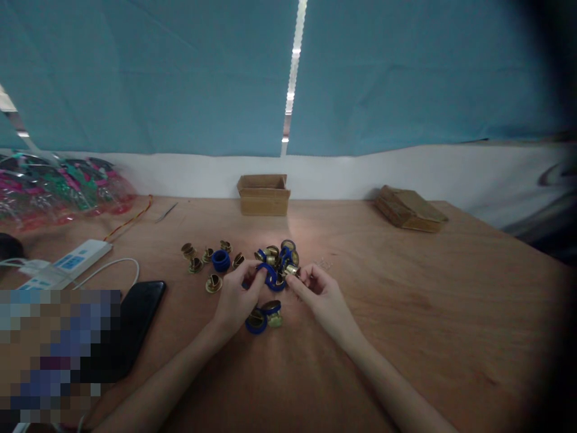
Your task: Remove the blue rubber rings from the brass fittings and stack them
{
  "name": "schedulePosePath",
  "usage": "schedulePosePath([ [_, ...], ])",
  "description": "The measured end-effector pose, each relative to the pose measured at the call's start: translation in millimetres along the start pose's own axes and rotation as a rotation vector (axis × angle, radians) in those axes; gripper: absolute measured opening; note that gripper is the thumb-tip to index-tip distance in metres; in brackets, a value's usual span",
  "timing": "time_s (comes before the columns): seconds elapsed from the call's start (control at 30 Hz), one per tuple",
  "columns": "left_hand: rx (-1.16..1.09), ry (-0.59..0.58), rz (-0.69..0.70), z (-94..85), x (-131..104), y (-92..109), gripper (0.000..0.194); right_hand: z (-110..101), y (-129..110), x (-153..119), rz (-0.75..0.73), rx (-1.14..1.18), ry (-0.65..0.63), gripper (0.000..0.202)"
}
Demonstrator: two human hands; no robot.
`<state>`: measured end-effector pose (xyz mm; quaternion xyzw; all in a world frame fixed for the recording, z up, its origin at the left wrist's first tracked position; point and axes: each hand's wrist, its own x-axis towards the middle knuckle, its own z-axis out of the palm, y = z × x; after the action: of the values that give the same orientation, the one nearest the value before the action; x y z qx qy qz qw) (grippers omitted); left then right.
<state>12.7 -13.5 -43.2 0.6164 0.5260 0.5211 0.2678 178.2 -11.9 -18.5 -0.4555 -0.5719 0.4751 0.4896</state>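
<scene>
My left hand (238,294) is closed, thumb and fingers pinching a blue ring (269,275). Just to the right, my right hand (325,293) pinches a shiny brass-coloured fitting (292,270); its fingertips partly cover the piece. Right behind both hands lies a pile of brass fittings with blue rings (288,255). Nearer to me rest two more of these fittings, one a ringed brass disc (256,322). Left of my left hand stands a stack of blue rings (220,260). Several bare brass fittings (214,283) are scattered around that stack.
An open cardboard box (264,202) stands at the back, and a flattened brown box (410,209) lies at the back right. On the left are a power strip (88,255) with cables, a black phone (139,319), tweezers (166,212) and plastic-wrapped items (67,189). Blue cloth hangs behind.
</scene>
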Motion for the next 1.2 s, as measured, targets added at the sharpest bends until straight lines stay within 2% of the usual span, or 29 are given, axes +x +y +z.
schedulePosePath([
  [0.1, -0.016, 0.084, -0.079, -11.7, 13, -5, 0.022, 0, -3, 0, 0.016, 0.009, 0.018, 0.041],
  [0.23, -0.011, 0.334, -0.149, -42.4, 39, -9, 0.032, 0, -4, 0, 0.021, 0.009, -0.007, 0.039],
  [0.3, -0.044, 0.395, -0.179, -58.5, 50, -13, 0.038, 0, -3, 0, 0.016, 0.006, -0.025, 0.038],
  [0.43, 0.027, 0.294, -0.267, -80.7, 60, -29, 0.038, 0, -1, -1, 0.017, 0.004, -0.043, 0.037],
  [0.63, 0.186, 0.268, -0.239, -90.5, 61, -51, 0.032, 0, -1, -1, 0.021, 0.006, -0.044, 0.036],
  [0.83, 0.483, 0.089, -0.330, -90.7, 59, -49, 0.036, 0, -1, 0, 0.046, -0.023, -0.034, 0.037],
  [1.2, 0.668, 0.105, -0.285, -85.7, 56, -47, 0.027, 2, -3, -1, 0.075, -0.017, -0.040, 0.039],
])
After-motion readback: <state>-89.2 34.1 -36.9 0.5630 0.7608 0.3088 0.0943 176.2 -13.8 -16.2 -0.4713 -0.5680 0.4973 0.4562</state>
